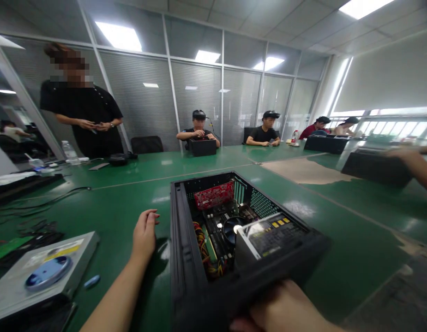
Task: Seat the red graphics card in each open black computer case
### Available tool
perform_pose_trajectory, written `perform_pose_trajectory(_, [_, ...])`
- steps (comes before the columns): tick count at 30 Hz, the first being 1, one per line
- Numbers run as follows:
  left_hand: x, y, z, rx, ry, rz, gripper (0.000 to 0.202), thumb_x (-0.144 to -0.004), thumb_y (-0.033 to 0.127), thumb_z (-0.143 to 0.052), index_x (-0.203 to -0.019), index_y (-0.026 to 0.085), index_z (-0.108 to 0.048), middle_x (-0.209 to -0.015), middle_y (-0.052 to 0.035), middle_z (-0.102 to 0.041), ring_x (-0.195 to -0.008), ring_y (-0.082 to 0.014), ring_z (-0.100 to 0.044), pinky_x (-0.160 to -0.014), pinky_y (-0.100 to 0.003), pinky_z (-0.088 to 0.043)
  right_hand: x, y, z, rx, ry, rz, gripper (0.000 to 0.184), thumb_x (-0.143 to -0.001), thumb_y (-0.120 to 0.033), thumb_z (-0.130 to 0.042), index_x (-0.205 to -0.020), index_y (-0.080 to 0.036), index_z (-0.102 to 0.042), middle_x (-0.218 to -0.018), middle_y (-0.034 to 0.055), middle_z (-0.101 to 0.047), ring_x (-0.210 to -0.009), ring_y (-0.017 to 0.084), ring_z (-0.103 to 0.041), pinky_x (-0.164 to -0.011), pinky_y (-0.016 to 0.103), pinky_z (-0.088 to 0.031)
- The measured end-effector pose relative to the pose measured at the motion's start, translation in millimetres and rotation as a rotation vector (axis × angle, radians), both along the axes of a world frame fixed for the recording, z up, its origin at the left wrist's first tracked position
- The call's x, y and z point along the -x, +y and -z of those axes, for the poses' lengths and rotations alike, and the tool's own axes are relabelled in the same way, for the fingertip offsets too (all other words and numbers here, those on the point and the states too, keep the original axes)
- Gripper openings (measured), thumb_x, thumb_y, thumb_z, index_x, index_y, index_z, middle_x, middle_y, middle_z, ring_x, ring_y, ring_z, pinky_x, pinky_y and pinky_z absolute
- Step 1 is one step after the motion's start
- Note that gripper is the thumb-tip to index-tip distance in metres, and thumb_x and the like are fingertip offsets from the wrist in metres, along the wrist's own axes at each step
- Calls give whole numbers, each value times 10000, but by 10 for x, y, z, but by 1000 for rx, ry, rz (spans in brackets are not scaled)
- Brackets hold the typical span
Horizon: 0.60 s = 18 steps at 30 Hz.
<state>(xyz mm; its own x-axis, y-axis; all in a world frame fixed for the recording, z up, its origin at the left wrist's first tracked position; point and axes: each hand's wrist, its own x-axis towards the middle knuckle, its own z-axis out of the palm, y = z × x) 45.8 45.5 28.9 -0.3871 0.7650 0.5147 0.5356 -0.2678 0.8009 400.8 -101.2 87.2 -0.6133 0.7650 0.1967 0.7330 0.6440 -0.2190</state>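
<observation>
An open black computer case (187, 251) lies on the green table in front of me, its inside facing up. Inside it I see a red circuit card (215, 195), a round cooling fan (233, 229), a power supply (273, 235) with a label and bundled coloured cables (200, 240). My right hand (282, 306) grips the near edge of the case, its fingers partly hidden beneath. To the left of the case, my left hand (145, 233) is held loosely open, fingers slightly bent, holding nothing and apart from the case.
An optical drive (57, 258) with a blue round object (49, 273) on it lies at left, beside a small blue piece (92, 281). Behind are cables and a green board (9, 249). Co-workers sit around the table (140, 177); one person (81, 110) stands. Brown paper (305, 170) lies farther right.
</observation>
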Motion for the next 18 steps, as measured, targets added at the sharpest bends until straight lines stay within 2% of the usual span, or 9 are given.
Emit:
perform_pose_trajectory(3, [57, -10, 4, -28, -54, -64, 368, -946, 495, -381, -1075, 207, -569, -943, -33, -629, -795, -168, -611, -742, -295, -495, 435, 892, -72, 43, -103, 147, 653, -923, -651, -357, -681, -200, -763, -644, 140, -711, -622, 262, -691, -668, 386, -528])
perform_pose_trajectory(5, [78, -15, -2, -28, -57, -71, 369, -946, 500, -378, -1058, 203, -567, -933, -36, -627, -792, -169, -615, -750, -304, -505, 742, 1599, -111, 11, -33, 209, 634, -938, -636, -354, -803, -170, -762, -804, 169, -733, -774, 282, -703, -752, 401, -511])
perform_pose_trajectory(6, [82, -17, -8, -26, -48, -70, 370, -946, 503, -377, -1054, 203, -566, -931, -39, -628, -793, -172, -619, -759, -313, -510, 886, 1922, -99, 41, 14, 222, 566, -935, -608, -410, -917, -156, -751, -930, 180, -731, -885, 288, -693, -808, 402, -499])
perform_pose_trajectory(7, [81, -21, -14, -23, -33, -68, 369, -946, 503, -378, -1054, 204, -565, -933, -42, -630, -797, -176, -624, -770, -323, -514, 1020, 2200, -61, 50, 62, 229, 519, -904, -594, -498, -1037, -145, -722, -1070, 195, -704, -1004, 303, -661, -880, 422, -472])
perform_pose_trajectory(9, [67, -26, -21, -17, 16, -58, 359, -949, 494, -381, -1068, 208, -564, -951, -51, -635, -824, -187, -633, -800, -344, -516, 1248, 2579, 92, 45, 147, 206, 559, -847, -553, -620, -1228, -144, -628, -1296, 212, -594, -1201, 321, -553, -1005, 463, -387])
perform_pose_trajectory(11, [43, -20, -12, 5, 86, -27, 342, -948, 476, -404, -1080, 209, -570, -998, -71, -641, -880, -202, -636, -836, -361, -510, 1411, 2736, 313, 22, 239, 186, 587, -870, -493, -616, -1327, -134, -539, -1402, 224, -496, -1294, 317, -466, -1055, 486, -324])
perform_pose_trajectory(14, [6, 16, 27, 23, 130, 39, 335, -954, 451, -404, -1114, 202, -562, -1067, -102, -640, -967, -223, -629, -869, -378, -502, 1495, 2775, 619, 1, 328, 159, 464, -948, -414, -511, -1323, -140, -516, -1361, 188, -530, -1269, 261, -484, -1041, 450, -337])
perform_pose_trajectory(16, [-9, 42, 52, 39, 144, 64, 327, -955, 445, -409, -1121, 206, -558, -1077, -103, -641, -991, -227, -622, -897, -386, -491, 1462, 2797, 723, -39, 400, 114, 369, -947, -381, -518, -1246, -169, -560, -1268, 131, -593, -1206, 225, -524, -1027, 415, -349])
perform_pose_trajectory(18, [-14, 55, 61, 52, 157, 70, 321, -951, 446, -419, -1116, 210, -561, -1070, -99, -646, -993, -229, -622, -906, -392, -485, 1412, 2827, 726, -85, 504, 88, 280, -927, -340, -551, -1145, -173, -604, -1169, 99, -628, -1128, 209, -559, -1001, 392, -370])
